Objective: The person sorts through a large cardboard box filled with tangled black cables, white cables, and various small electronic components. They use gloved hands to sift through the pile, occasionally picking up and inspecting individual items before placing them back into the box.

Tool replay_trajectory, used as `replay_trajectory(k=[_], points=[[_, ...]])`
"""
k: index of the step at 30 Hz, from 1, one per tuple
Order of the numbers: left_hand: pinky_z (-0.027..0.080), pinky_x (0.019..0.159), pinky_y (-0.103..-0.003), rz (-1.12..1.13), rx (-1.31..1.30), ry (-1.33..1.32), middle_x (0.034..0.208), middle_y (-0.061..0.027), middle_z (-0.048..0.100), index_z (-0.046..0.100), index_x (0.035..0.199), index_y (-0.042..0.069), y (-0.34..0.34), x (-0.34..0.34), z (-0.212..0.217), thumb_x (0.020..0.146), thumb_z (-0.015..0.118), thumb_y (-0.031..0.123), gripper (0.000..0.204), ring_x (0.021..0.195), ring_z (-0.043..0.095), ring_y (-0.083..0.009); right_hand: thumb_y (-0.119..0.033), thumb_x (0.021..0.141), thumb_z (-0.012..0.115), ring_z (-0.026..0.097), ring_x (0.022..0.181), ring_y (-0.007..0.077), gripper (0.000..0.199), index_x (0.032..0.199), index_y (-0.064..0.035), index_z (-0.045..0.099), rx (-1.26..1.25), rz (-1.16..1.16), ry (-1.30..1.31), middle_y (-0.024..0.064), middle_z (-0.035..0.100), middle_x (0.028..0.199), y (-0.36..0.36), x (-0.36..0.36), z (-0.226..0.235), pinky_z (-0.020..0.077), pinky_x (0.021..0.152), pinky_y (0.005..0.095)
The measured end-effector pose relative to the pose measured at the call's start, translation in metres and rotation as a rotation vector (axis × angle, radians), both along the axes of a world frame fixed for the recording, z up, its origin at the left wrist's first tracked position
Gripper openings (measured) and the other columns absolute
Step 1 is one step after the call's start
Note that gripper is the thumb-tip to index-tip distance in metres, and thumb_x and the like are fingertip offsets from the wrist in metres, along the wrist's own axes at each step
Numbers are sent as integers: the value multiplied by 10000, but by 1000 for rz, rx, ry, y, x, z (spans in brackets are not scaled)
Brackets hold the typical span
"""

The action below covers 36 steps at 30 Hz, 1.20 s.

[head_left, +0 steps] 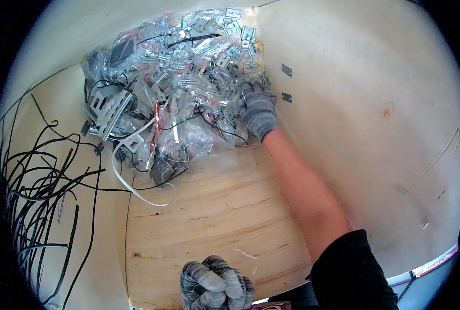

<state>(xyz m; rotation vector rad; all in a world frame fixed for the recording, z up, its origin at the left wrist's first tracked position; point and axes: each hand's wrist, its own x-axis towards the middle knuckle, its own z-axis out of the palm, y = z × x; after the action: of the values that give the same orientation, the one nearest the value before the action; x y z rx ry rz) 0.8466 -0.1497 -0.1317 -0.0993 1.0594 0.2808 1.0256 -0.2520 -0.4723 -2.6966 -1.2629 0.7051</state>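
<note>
Black cables (pixel 75 219) tangle at frame left, a heap of clear bags and metal parts (pixel 175 98) fills upper centre, the gloved left hand (pixel 217 284) curls fist-like at lower centre, and the gloved right hand (pixel 260 110) meets the heap's right edge, its grasp impossible to tell.

From the left hand (pixel 217 284) to the pile of bagged metal parts (pixel 188 93), we have an open lane over the wooden floor (pixel 209 222), the right forearm (pixel 302 181) slanting across its right side. A white cable (pixel 132 192) curls over its far left corner, and black cables (pixel 76 219) crowd the left; among the crumpled bags, we can't fairly tell whether any gap runs.
</note>
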Motion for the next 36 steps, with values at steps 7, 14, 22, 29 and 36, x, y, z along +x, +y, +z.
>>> replay_trajectory(k=[7,14,22,29,36], points=[[457,543,-290,-24,-49,47,890,-80,563,520,1015,113,6,11,5,872,638,127,186,600,531,-144,-310,798,527,449,1204,377,521,1272,-98,481,-393,-79,331,185,479,1310,-30,-47,-4,351,1025,441],[450,526,-299,59,-44,50,878,-82,564,536,1016,117,2,-3,1,867,646,133,186,581,527,-146,-319,833,527,495,1181,339,445,1225,-110,540,-691,-4,476,182,518,1273,64,-10,44,412,952,475],[451,515,-296,81,-64,55,874,-94,562,539,1024,99,4,4,7,868,640,117,186,571,523,-148,-224,847,581,516,1153,322,435,1241,-51,525,-108,-77,354,171,534,1263,43,44,-51,393,994,375],[449,508,-299,97,-52,49,871,-91,563,542,1023,99,5,4,5,868,635,105,181,567,520,-144,-160,807,618,461,1207,329,459,1247,-63,529,-6,-129,232,177,524,1270,24,21,-34,337,1042,351],[464,522,-300,71,-51,-15,888,-87,561,540,1022,103,5,1,1,875,631,107,173,578,529,-146,-94,881,537,549,1089,231,334,1214,-74,548,-2,7,381,154,590,1172,84,98,-75,425,948,354]])
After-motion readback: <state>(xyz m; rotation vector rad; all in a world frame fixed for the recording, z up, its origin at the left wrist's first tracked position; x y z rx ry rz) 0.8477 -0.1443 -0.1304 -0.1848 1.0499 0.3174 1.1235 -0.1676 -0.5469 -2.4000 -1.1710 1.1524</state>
